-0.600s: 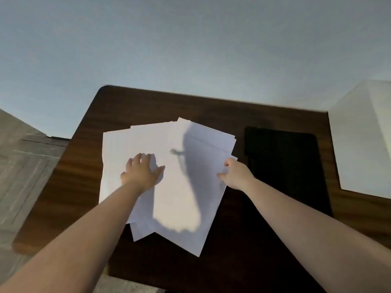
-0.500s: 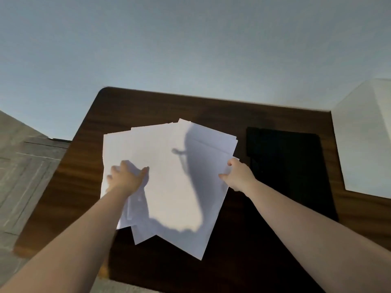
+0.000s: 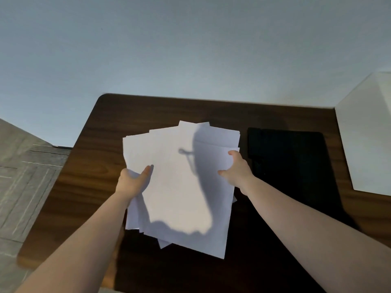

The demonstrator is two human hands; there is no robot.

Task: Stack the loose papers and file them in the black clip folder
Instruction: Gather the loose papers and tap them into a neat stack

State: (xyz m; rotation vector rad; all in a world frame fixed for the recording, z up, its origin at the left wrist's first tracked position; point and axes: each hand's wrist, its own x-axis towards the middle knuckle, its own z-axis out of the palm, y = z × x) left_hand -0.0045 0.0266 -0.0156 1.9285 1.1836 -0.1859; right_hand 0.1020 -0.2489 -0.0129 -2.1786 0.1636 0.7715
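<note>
A loose, uneven bundle of several white papers (image 3: 179,182) is held between both hands over the middle of the dark wooden table (image 3: 88,166). My left hand (image 3: 133,182) grips the bundle's left edge, thumb on top and fingers underneath. At the right edge, my right hand (image 3: 237,170) clasps the sheets with thumb and fingers. The sheet corners fan out unevenly at top and bottom. A shadow falls across the papers. The black clip folder (image 3: 289,166) lies closed and flat on the table just right of the papers.
A white box-like object (image 3: 368,140) stands at the table's right edge. Grey wall fills the background beyond the table's far edge. Wood-pattern flooring (image 3: 21,187) shows to the left of the table.
My left hand slid from on top of the sheets to their left edge and took hold. The spread papers were drawn together into a narrower bundle between both hands.
</note>
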